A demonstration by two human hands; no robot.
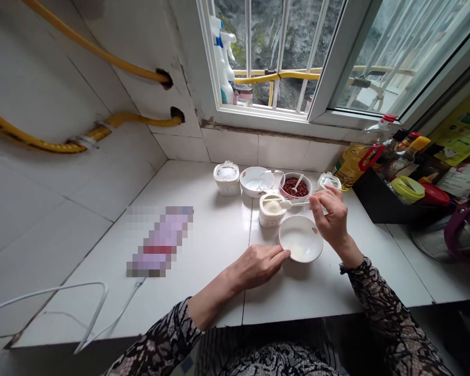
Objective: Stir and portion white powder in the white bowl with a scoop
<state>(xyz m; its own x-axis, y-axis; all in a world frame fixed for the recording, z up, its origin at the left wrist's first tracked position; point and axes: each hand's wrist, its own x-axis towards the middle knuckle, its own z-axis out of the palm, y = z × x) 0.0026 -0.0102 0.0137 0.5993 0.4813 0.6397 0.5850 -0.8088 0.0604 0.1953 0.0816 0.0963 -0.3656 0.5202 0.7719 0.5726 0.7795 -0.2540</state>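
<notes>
My right hand (331,216) is closed on the handle of a white spoon (295,205), whose bowl is at the mouth of an open square white jar (271,218) with pale granules inside. In front of that jar stands a white bowl (306,237) with some pale contents at its bottom. My left hand (262,263) pinches the left rim of this bowl. Behind the jar is a bowl of dark red beans (292,187) with a small white spoon in it. Another white bowl (256,183) stands to its left, with a clear lid leaning over its right side.
A lidded white jar (226,180) stands at the back left, another (329,181) at the back right. An oil bottle (354,162) and a black rack (378,201) of condiments are on the right. A pixelated flat object (162,240) with a white cable (121,313) lies left.
</notes>
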